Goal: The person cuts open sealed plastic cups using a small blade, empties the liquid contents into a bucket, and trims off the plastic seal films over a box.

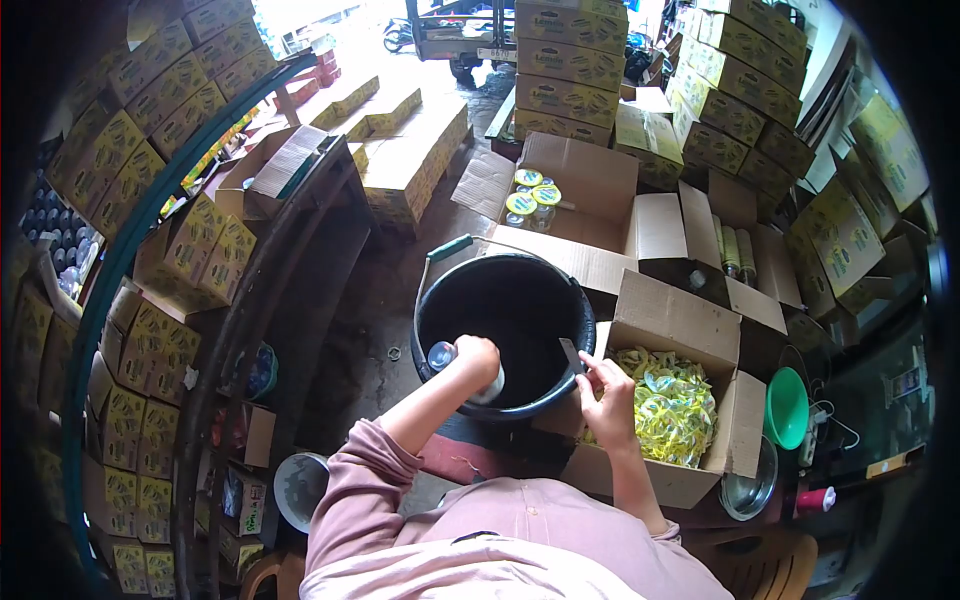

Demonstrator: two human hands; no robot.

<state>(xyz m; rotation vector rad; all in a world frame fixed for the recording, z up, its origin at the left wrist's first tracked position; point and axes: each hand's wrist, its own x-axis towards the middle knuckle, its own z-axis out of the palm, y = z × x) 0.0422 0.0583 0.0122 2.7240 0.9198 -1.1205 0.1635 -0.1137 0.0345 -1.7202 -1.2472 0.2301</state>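
My left hand (478,362) is closed around a small bottle (441,354) over the near left part of a black bucket (505,412). One round, bluish end sticks out to the left, and a pale part shows below my fingers. At the bucket's right rim, my right hand (606,392) pinches a flat, dark blade (571,355) that points up and leftward over the opening. Beside that hand stands an open cardboard box (668,310) filled with a heap of yellow-and-clear plastic labels (665,405).
Beyond the bucket, an open carton (580,165) holds several jars with yellow lids (530,195). Right of the labels are a green bowl (787,408) and a clear basin (752,485). A grey pail (302,490) stands at left. Stacked cartons (568,65) line the sides.
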